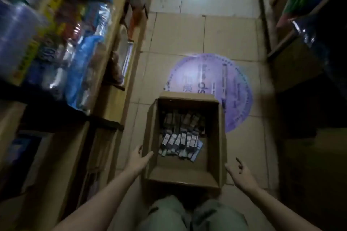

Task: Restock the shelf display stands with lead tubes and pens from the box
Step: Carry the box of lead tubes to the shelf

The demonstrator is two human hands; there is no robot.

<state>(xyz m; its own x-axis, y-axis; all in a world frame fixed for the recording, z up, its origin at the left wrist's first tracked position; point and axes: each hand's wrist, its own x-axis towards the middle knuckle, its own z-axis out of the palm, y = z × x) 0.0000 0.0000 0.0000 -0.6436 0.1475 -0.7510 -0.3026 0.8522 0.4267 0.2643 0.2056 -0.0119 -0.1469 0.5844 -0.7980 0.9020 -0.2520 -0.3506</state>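
An open cardboard box (221, 137) stands on the tiled floor in front of my knees. Inside it lie several small packs of lead tubes and pens (180, 141), bunched in two rows toward the far half. My left hand (139, 158) reaches to the box's left wall, its straight fingers touching the rim. My right hand (242, 173) hovers just off the box's right wall, fingers loosely spread, holding nothing.
Wooden shelves (116, 47) packed with plastic-wrapped stationery run along the left of the narrow aisle. More shelving (281, 43) lines the right, in shadow. A round purple floor sticker (210, 80) lies beyond the box.
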